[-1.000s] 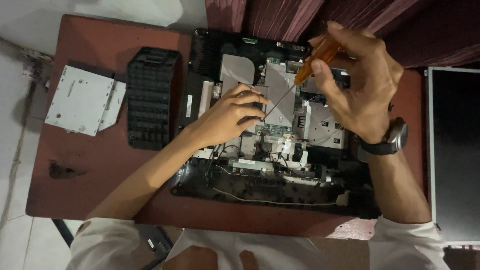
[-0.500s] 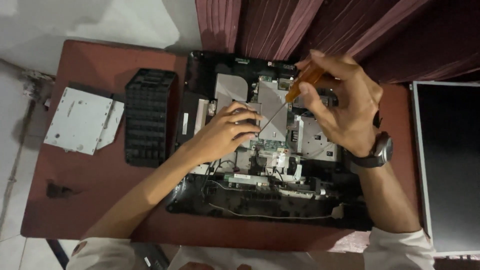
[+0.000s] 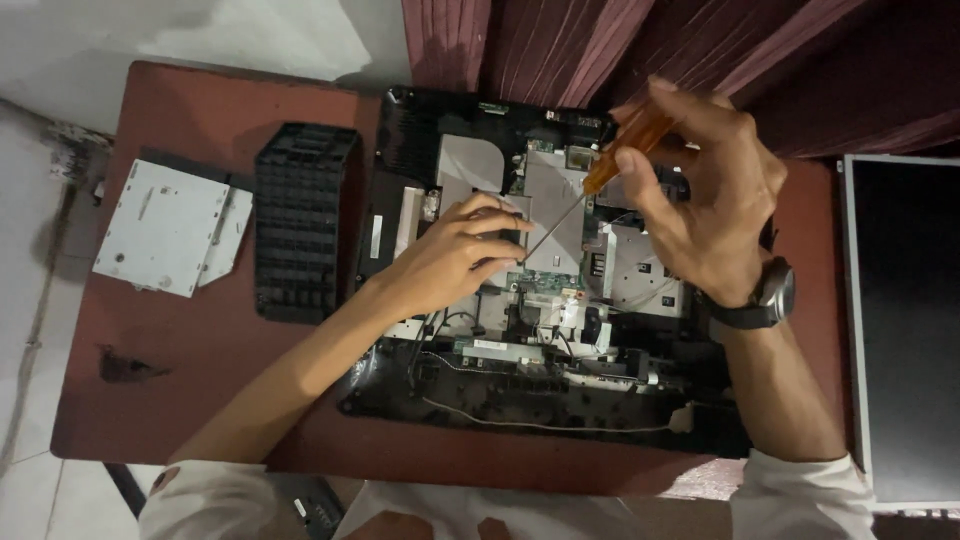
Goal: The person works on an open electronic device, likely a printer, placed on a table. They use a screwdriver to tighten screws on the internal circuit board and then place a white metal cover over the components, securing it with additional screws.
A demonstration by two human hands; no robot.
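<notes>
Screwdriver, amber handle w/ thin steel shaft, sits upper centre of the frame, slanting down-left; its tip lands on the metal shield plates near the middle of the opened computer chassis. Right hand is wrapped round the handle, fingers curled tight on it, thumb pressing the lower end of the grip. A dark wristwatch is on that wrist. Left hand lies palm-down on the chassis interior, fingers half-bent & resting on the boards just beside the shaft tip; it looks empty, though whether a fingertip pins a small screw there can't be told, too small to see.

Chassis is black, lying flat on a reddish-brown table, filling centre frame, w/ silver shields, a green circuit board & loose cables along its lower edge. Left of it, touching or nearly so, a black ribbed plastic panel. Further left, well apart, a flat white-grey optical drive. Right edge of frame: a dark flat screen panel. Dark red curtain across the top. White sleeves at the bottom
</notes>
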